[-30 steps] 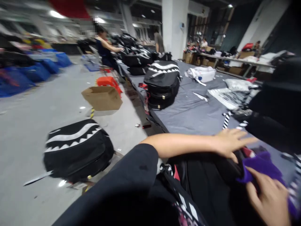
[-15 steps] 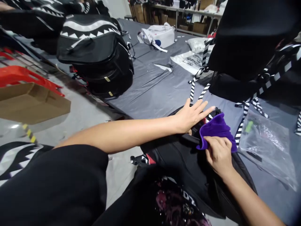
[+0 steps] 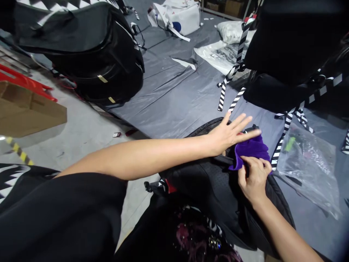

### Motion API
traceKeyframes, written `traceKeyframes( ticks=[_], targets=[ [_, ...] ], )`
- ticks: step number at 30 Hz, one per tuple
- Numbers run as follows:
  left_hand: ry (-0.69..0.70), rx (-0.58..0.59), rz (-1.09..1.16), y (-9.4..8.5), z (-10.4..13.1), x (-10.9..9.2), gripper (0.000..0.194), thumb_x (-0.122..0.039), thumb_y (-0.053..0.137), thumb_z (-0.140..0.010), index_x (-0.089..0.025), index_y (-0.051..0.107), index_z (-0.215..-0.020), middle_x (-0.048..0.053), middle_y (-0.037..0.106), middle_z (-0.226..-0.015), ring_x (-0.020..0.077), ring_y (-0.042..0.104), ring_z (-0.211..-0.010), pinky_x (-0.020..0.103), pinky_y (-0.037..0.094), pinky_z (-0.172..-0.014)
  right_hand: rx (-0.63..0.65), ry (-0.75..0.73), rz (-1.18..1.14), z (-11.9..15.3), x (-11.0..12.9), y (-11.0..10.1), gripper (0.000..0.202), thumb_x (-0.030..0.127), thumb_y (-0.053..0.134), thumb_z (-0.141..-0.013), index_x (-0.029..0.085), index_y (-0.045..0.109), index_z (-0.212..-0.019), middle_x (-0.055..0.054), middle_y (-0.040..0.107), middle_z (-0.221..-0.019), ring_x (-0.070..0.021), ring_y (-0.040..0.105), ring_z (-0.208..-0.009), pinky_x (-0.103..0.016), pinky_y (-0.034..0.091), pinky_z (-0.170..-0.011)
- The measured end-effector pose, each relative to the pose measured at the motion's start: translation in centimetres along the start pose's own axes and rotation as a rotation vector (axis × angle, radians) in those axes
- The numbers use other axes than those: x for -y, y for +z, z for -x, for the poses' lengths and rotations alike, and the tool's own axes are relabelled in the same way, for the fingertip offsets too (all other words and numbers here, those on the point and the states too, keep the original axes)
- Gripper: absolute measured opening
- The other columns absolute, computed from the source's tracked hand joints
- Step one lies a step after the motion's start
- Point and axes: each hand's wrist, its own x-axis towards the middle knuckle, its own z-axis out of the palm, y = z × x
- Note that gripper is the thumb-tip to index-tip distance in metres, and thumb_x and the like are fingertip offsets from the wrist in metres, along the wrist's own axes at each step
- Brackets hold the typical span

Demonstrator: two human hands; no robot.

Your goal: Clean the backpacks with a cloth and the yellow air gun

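Note:
A black backpack (image 3: 201, 182) lies across the table's edge and my lap, its upper part unzipped. My left hand (image 3: 227, 134) is spread flat over the opening with its fingers stretched out, holding nothing. Under and beside its fingertips is a purple cloth (image 3: 252, 149), bunched at the opening of the bag. My right hand (image 3: 253, 178) pinches the near edge of this cloth between thumb and fingers. What lies inside the bag beneath the cloth is mostly hidden.
Black backpacks stand at the left (image 3: 109, 65) and right (image 3: 283, 54) on the grey-covered table (image 3: 163, 94). A clear plastic bag (image 3: 311, 174) lies at the right. Farther back are a white bag (image 3: 185, 18) and white plastic packaging (image 3: 218, 54). A cardboard box (image 3: 32, 112) sits at left.
The view has tilted down and shifted, so the backpacks sit higher in it. My left hand has moved slightly toward the purple cloth; my right hand still pinches its edge.

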Motion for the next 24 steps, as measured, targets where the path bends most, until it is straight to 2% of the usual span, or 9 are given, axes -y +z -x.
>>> traceKeyframes(
  ticks=[4,6,9,13,16,19,24],
  targets=[
    [-0.006,0.012,0.049,0.8,-1.0,-0.2,0.109,-0.041,0.071,-0.074,-0.02,0.001,-0.154,0.021,0.024,-0.155,0.0375,0.037,-0.134,0.053,0.025,-0.108,0.01,0.059,-0.007,0.1,-0.6,0.6,0.028,0.012,0.053,-0.085,0.018,0.053,-0.111,-0.007,0.065,-0.094,-0.0218,0.062,-0.088,-0.045,0.035,-0.094],
    [-0.023,0.008,0.082,1.1,-1.1,-0.2,0.101,-0.038,0.068,-0.078,-0.02,0.003,-0.154,0.021,0.031,-0.152,0.0347,0.043,-0.128,0.051,0.025,-0.108,0.024,0.062,0.022,0.1,-0.7,0.7,0.029,0.01,0.054,-0.084,0.018,0.052,-0.112,-0.007,0.066,-0.094,-0.0219,0.063,-0.088,-0.045,0.034,-0.095],
    [-0.05,-0.003,0.117,1.2,-1.0,-0.2,0.095,-0.035,0.065,-0.08,-0.021,0.007,-0.154,0.02,0.031,-0.153,0.0353,0.038,-0.132,0.051,0.023,-0.109,0.027,0.061,0.078,0.2,-1.0,0.4,0.035,0.009,0.054,-0.083,0.019,0.051,-0.116,-0.007,0.067,-0.095,-0.0223,0.064,-0.088,-0.046,0.033,-0.095],
    [-0.126,-0.026,0.125,1.1,-0.8,-0.2,0.098,-0.036,0.067,-0.078,-0.02,0.006,-0.154,0.019,0.028,-0.154,0.0405,0.026,-0.139,0.056,0.021,-0.109,0.008,0.07,0.144,0.4,-1.5,-0.1,0.036,0.009,0.055,-0.083,0.019,0.052,-0.117,-0.007,0.067,-0.094,-0.0218,0.065,-0.085,-0.044,0.034,-0.093],
    [-0.162,0.003,0.133,0.8,-0.9,-0.3,0.097,-0.034,0.065,-0.079,-0.019,0.006,-0.154,0.019,0.03,-0.153,0.0393,0.032,-0.135,0.054,0.025,-0.107,-0.01,0.072,0.153,0.5,-2.0,-0.4,0.036,0.009,0.056,-0.082,0.017,0.052,-0.117,-0.008,0.068,-0.095,-0.0221,0.065,-0.083,-0.044,0.036,-0.091],
    [-0.169,0.038,0.127,0.6,-1.0,-0.4,0.087,-0.031,0.059,-0.084,-0.019,0.009,-0.154,0.018,0.033,-0.151,0.0358,0.039,-0.129,0.051,0.028,-0.106,-0.03,0.088,0.14,0.6,-2.2,-0.7,0.037,0.009,0.057,-0.082,0.017,0.051,-0.118,-0.01,0.069,-0.097,-0.023,0.065,-0.084,-0.044,0.037,-0.089],
    [-0.17,0.077,0.102,0.6,-1.5,-0.4,0.078,-0.03,0.052,-0.089,-0.02,0.011,-0.154,0.017,0.038,-0.147,0.0335,0.043,-0.124,0.051,0.028,-0.105,-0.049,0.125,0.113,0.6,-2.3,-0.9,0.037,0.011,0.055,-0.083,0.02,0.051,-0.119,-0.008,0.068,-0.096,-0.023,0.064,-0.084,-0.044,0.038,-0.087]
  ],
)
